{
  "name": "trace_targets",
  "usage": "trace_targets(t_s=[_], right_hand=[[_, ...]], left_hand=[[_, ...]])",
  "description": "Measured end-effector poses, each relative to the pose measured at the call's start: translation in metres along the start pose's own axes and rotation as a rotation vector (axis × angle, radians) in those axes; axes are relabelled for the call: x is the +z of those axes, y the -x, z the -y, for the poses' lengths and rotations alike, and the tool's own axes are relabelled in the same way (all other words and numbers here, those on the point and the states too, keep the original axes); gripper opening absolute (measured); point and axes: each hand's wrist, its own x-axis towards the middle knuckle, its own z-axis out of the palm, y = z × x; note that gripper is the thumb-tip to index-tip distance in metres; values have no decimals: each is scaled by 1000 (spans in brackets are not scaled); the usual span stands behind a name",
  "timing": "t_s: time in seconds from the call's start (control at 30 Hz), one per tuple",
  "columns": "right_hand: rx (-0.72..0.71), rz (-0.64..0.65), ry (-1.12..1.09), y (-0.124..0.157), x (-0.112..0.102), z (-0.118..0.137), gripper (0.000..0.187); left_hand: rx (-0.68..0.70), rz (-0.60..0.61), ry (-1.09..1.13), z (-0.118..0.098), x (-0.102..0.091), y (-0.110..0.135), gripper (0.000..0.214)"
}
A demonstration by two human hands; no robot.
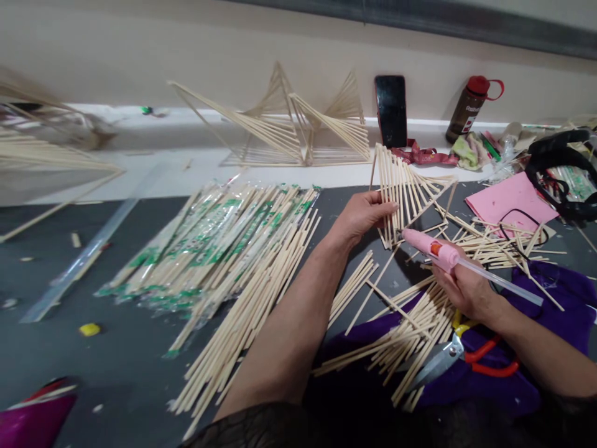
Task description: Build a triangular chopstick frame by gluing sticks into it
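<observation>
My left hand [366, 214] pinches the left edge of a small twisted frame of wooden sticks [403, 186], holding it upright over the dark table. In my right hand [466, 289] is a pink hot glue gun [426, 244], with a long clear glue stick [499, 283] sticking out of its back end. The gun's nozzle is at the frame's lower edge, close to my left fingers; whether it touches is too small to tell. Below my right hand, scissors [459, 354] with red and yellow handles lie on loose sticks [420, 323] and purple cloth [504, 386].
Larger stick frames [275, 121] stand on the white ledge, beside a phone [392, 111] and a bottle [469, 109]. Left of my arm lie wrapped chopsticks [200, 242], bare chopsticks [252, 305] and a clear ruler [84, 255]. Pink sheets [510, 202] and black headphones [559, 171] are at right.
</observation>
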Motion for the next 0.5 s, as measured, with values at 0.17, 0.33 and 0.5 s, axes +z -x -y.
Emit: trace_targets(t_s=[0.17, 0.33, 0.5], right_hand=[[-18, -39, 30, 0, -2, 1, 40], [-45, -82, 16, -1, -8, 1, 30], [-120, -176, -32, -3, -14, 1, 19]], left_hand=[[-1, 8, -20, 2, -2, 0, 35], [21, 2, -53, 5, -4, -1, 39], [45, -3, -40, 6, -7, -3, 45]])
